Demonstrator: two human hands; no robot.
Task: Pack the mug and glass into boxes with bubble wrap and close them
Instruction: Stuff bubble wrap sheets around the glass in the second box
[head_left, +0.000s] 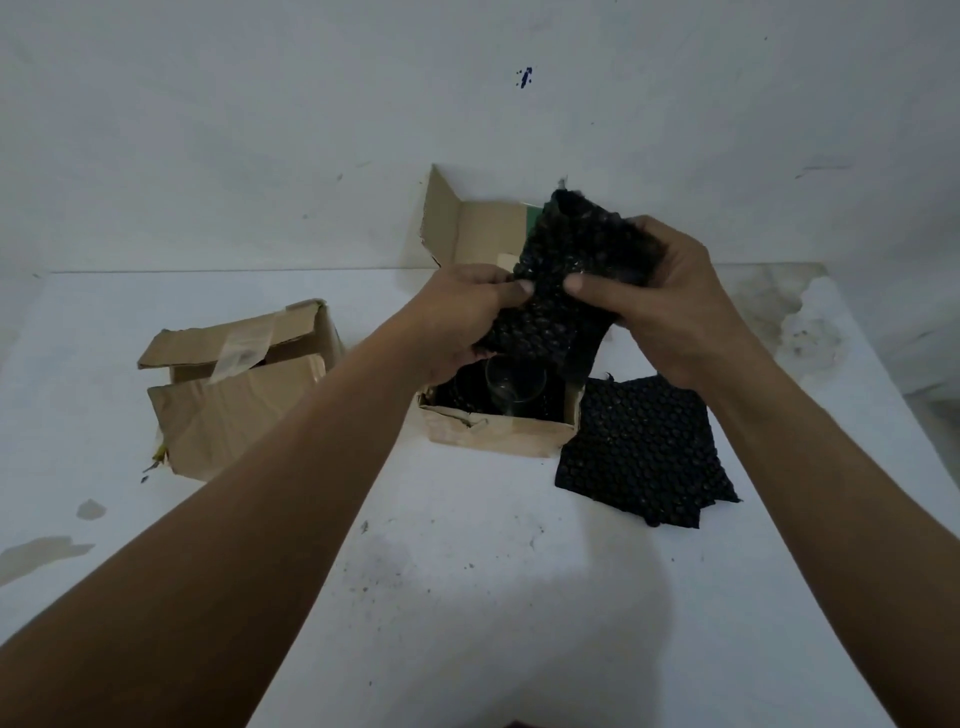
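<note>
A clear glass (514, 391) stands inside an open cardboard box (498, 434) lined with black bubble wrap. Above that box both hands hold one sheet of black bubble wrap (566, 291). My left hand (467, 317) pinches its left edge and my right hand (670, 306) grips its right side. A second cardboard box (234, 400) sits to the left with its taped flaps partly folded over the top. Its inside is hidden, and I see no mug.
Another stack of black bubble wrap (644, 447) lies on the white table (467, 571) just right of the open box. The open box's tall flap (441, 218) stands up against the white wall (260, 130) behind. The table's far right is stained.
</note>
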